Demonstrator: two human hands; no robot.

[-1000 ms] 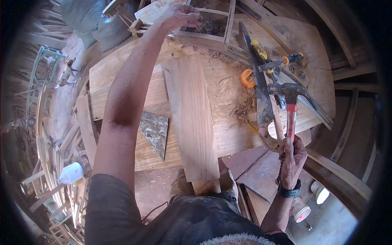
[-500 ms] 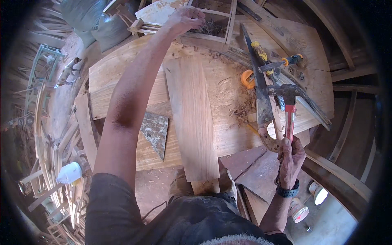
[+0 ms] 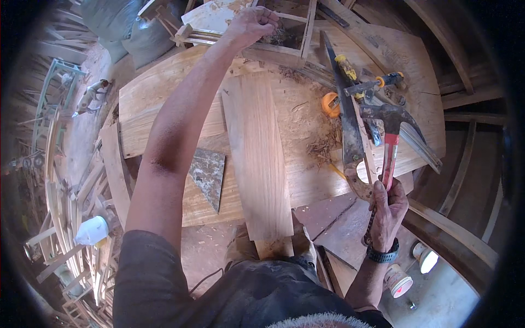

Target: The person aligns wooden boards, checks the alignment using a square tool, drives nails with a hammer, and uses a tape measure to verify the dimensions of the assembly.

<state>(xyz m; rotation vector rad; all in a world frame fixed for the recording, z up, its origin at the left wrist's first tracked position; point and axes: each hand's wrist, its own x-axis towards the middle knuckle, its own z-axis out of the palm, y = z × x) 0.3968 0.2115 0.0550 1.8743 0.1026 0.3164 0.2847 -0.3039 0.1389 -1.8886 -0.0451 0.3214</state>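
Observation:
My right hand (image 3: 389,209) grips the lower end of a hammer (image 3: 389,153) with a red handle. The dark claw head points up over the tools at the bench's right. My left arm reaches to the far edge, where my left hand (image 3: 252,26) is curled over a divided wooden box (image 3: 273,54). Small dark pieces that look like nails (image 3: 280,36) lie in it. Whatever is between those fingers, if anything, is hidden. A plain wooden board (image 3: 260,158) lies lengthwise before me, its near end at my lap.
Beside the hammer lie a handsaw (image 3: 350,126), a yellow-handled chisel (image 3: 346,66), and an orange tape measure (image 3: 331,104). A triangular metal-like plate (image 3: 208,176) sits left of the board on the workbench (image 3: 311,188). Scrap wood, a white jug (image 3: 92,231) and a dog (image 3: 91,97) are at left.
The hammer's head has turned so its claw shows more to the right. My left hand has shifted slightly over the box. The board stays put.

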